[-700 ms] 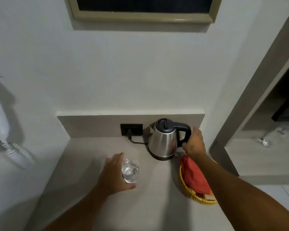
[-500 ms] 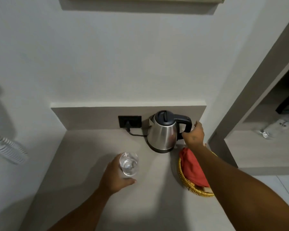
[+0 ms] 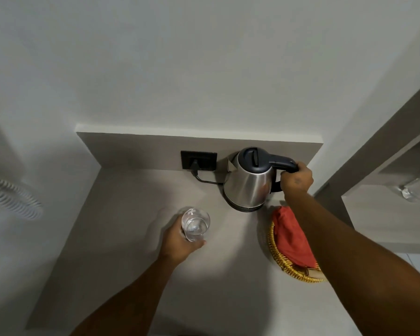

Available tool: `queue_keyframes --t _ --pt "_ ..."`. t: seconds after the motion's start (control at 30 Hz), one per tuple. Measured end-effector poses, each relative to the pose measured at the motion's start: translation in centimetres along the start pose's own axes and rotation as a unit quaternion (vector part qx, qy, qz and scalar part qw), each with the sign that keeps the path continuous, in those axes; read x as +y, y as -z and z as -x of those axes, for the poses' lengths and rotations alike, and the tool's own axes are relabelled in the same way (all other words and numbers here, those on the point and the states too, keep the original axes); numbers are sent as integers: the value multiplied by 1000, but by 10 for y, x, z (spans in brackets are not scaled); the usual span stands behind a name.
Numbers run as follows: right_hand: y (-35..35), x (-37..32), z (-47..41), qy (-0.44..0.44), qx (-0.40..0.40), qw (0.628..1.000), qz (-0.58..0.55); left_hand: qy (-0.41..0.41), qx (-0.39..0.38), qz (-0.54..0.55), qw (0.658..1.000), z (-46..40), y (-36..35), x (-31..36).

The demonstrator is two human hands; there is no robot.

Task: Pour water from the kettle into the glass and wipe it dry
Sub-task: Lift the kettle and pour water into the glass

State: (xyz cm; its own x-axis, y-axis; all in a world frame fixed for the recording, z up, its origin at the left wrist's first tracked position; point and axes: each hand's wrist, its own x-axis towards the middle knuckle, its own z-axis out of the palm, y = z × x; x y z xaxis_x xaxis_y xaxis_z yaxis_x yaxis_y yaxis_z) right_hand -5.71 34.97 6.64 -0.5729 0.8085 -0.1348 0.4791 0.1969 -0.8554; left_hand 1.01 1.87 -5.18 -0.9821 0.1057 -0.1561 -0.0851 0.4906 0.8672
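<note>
the glass (image 3: 196,224) was held in the curled fingers of the left hand (image 3: 180,241), upright over the counter (image 3: 131,238). just beside the right forearm, a red cloth (image 3: 292,238) lay in a woven basket (image 3: 284,264). farther off, the kettle (image 3: 249,180) was gripped by its handle in the closed right hand (image 3: 298,181), apparently on its base. pouring and wiping were judged not yet done. no readable writing was seen.
</note>
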Motion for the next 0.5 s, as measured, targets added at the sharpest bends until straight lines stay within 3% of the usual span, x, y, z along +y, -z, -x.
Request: queue_keyframes --t 0.13,0.3,0.5 --pt "0 -15 7 37 8 999 10 -1 1 -7 1000 3 2 5" --pt "5 -50 30 162 -21 986 20 3 8 -3 1000 7 3 14" --pt "5 -85 73 380 -46 922 57 11 15 6 1000 13 6 21"
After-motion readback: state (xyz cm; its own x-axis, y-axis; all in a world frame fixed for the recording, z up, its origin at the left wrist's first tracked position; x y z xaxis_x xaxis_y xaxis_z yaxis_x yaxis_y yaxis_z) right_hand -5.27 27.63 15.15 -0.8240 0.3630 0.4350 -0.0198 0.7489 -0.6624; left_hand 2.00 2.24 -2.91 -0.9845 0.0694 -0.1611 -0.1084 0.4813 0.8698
